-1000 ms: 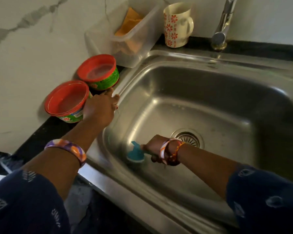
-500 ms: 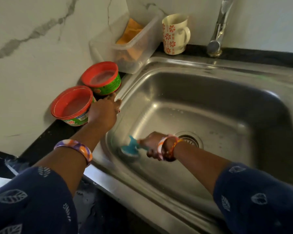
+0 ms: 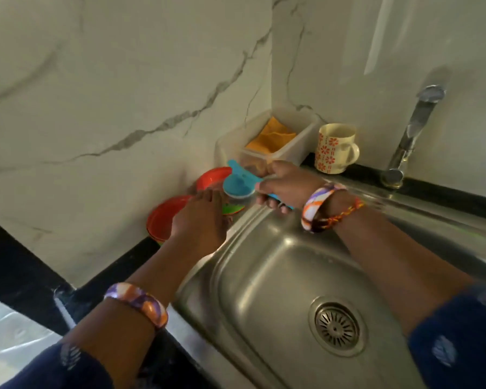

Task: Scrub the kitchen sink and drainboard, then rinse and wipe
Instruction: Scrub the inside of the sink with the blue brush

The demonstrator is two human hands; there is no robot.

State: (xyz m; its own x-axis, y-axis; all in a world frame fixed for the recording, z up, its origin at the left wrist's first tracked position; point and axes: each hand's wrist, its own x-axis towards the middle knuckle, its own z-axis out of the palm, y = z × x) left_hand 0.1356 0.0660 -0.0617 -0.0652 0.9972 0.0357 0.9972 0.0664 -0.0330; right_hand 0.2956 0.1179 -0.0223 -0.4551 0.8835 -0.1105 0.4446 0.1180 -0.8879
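Note:
The steel sink [image 3: 267, 279] fills the lower right, with its drain strainer [image 3: 336, 327] near the bottom. My right hand [image 3: 285, 183] grips the handle of a blue scrub brush [image 3: 237, 183] and holds it above the sink's far left corner, over the red-lidded tubs. My left hand [image 3: 199, 220] rests at the sink's left rim beside the nearer tub, fingers pointing toward the tubs; whether it grips anything is hidden.
Two red-lidded green tubs [image 3: 166, 217] [image 3: 211, 178] stand on the black counter [image 3: 17, 265] against the marble wall. A clear plastic box [image 3: 267, 136] with an orange cloth, a flowered mug [image 3: 334, 148] and the tap [image 3: 410, 136] line the back.
My right hand has lifted the brush out of the basin, up and left to above the tubs. The view has tilted upward. My left hand stays at the rim.

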